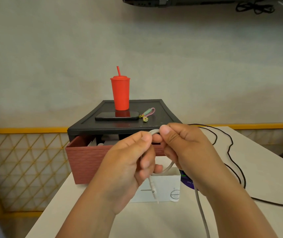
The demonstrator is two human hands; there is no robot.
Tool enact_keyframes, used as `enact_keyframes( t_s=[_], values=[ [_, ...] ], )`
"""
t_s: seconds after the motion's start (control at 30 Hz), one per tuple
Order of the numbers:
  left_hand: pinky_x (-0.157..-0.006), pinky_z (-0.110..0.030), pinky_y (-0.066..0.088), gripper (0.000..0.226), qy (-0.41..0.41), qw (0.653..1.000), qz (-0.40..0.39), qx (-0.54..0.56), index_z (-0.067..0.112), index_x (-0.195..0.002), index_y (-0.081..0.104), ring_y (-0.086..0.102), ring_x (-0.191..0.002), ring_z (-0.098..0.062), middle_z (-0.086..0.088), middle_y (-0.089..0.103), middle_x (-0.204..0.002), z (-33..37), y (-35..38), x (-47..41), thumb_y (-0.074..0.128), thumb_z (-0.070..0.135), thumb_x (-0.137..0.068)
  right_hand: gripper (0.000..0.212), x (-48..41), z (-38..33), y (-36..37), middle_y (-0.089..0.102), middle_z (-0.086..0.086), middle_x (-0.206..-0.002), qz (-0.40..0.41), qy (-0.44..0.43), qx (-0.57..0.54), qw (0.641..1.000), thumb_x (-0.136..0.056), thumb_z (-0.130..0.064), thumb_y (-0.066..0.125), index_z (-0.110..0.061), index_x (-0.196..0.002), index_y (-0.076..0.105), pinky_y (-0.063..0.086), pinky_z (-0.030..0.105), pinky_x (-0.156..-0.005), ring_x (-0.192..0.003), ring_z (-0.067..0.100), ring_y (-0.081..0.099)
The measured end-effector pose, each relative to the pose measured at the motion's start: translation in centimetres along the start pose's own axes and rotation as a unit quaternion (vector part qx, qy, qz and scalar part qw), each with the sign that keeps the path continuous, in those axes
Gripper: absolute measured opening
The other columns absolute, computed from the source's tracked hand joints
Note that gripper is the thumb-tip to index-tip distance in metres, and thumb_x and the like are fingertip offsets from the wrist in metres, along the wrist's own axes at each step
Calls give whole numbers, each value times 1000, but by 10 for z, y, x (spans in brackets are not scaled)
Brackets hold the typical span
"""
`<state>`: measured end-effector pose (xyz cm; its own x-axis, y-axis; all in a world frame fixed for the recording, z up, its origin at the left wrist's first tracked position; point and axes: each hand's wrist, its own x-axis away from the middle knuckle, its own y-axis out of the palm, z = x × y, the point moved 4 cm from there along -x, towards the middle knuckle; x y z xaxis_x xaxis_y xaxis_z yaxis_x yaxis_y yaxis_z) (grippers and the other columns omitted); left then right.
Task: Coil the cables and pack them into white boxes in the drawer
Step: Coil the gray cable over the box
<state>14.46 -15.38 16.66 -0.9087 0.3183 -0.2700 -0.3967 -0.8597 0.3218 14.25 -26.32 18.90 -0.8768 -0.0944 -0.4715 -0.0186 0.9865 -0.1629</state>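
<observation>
Both hands pinch the single pale cable (200,208): the left hand (128,162) holds the plug end, which hangs down, while the right hand (185,148) bends one loop, likely starting the coil. One white box (166,184) waits just below, near the open drawer (85,157). One black cable (228,152) sprawls uncoiled at right; one cup (120,93) and one phone (116,115) sit farther back

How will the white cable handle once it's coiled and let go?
Probably flexible but slightly springy: the white cable bends in a smooth loop between the left hand and right hand, without kinks, so a released coil may open up. Likely light: its plug end dangles freely below the left hand, and the tail hangs limp.
</observation>
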Motion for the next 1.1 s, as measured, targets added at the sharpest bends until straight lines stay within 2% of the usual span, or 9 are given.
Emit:
enact_keyframes(
  t_s=[0.1, 0.2, 0.27, 0.33, 0.43, 0.53, 0.67, 0.9, 1.1],
  values=[
    [-47, -20, 46, 24, -16, 1000, 0, 0, 13, -63, 64, 24, -30, -6, 5, 30, -37, 2, -1, 2, 50, 30, -73, 35, 0, 1, 2, 37, -7, -36, 6, 10, -11, 1000, -94, -21, 46, -6, -64, 54, 30, 6, -38, -31, 2, 35],
    [-55, -24, 50, 31, -14, 998, 40, -35, 10, -67, 64, 38, -35, -10, 0, 43, -42, 1, -6, 1, 51, 38, -73, 33, 0, 1, 4, 38, -8, -32, 39, 20, -40, 998, -94, -20, 47, -4, -66, 57, 28, 5, -36, -29, 1, 36],
    [-66, -27, 51, 31, 1, 991, 59, -124, 15, -73, 69, 56, -52, -9, 0, 61, -57, 0, -10, -1, 55, 43, -72, 31, -2, 5, -1, 40, -8, -32, 87, 24, -49, 995, -94, -20, 47, -5, -69, 58, 27, 7, -35, -29, 1, 36],
    [-72, -27, 52, 12, 18, 969, 64, -237, 24, -84, 69, 62, -66, -4, 7, 69, -71, 0, -13, -3, 65, 34, -78, 30, -3, 10, -10, 38, -7, -35, 131, 22, -41, 990, -94, -24, 47, -10, -71, 61, 27, 10, -36, -32, 1, 32],
    [-62, -19, 47, 11, 13, 938, 60, -342, 28, -87, 67, 62, -63, -1, 10, 71, -73, -3, -17, -4, 69, 20, -81, 31, -5, 17, -18, 36, -6, -36, 153, 34, -25, 987, -95, -26, 44, -6, -77, 61, 28, 13, -37, -35, 1, 30],
    [-66, -24, 52, 14, 15, 923, 71, -378, 27, -85, 68, 62, -60, -4, 8, 71, -69, -2, -20, -3, 68, 14, -82, 30, -6, 18, -17, 36, -6, -37, 143, 37, -9, 989, -95, -26, 44, -10, -78, 63, 27, 13, -38, -35, 2, 30],
    [-62, -28, 49, 30, 64, 917, 78, -387, 34, -85, 69, 52, -56, -11, -2, 65, -68, 4, -24, -2, 61, 5, -84, 29, -7, 19, -15, 38, -7, -37, 132, 46, -23, 990, -96, -25, 43, -14, -77, 63, 27, 12, -37, -33, 1, 30],
    [-47, -15, 44, 40, 119, 928, 106, -337, 31, -77, 68, 50, -45, -6, 7, 56, -56, 16, -22, 0, 58, -8, -79, 31, -6, 19, -12, 42, -4, -37, 149, 52, -73, 985, -97, -25, 42, -15, -75, 61, 27, 17, -37, -33, 3, 30],
    [-43, -8, 34, 29, 178, 865, 166, -440, 29, -70, 67, 45, -43, -2, 11, 56, -54, 20, -26, 3, 60, 2, -79, 32, -5, 16, -14, 42, -6, -36, 182, 1, 31, 983, -96, -30, 42, -16, -72, 59, 30, 16, -41, -35, 3, 34]
  ],
)
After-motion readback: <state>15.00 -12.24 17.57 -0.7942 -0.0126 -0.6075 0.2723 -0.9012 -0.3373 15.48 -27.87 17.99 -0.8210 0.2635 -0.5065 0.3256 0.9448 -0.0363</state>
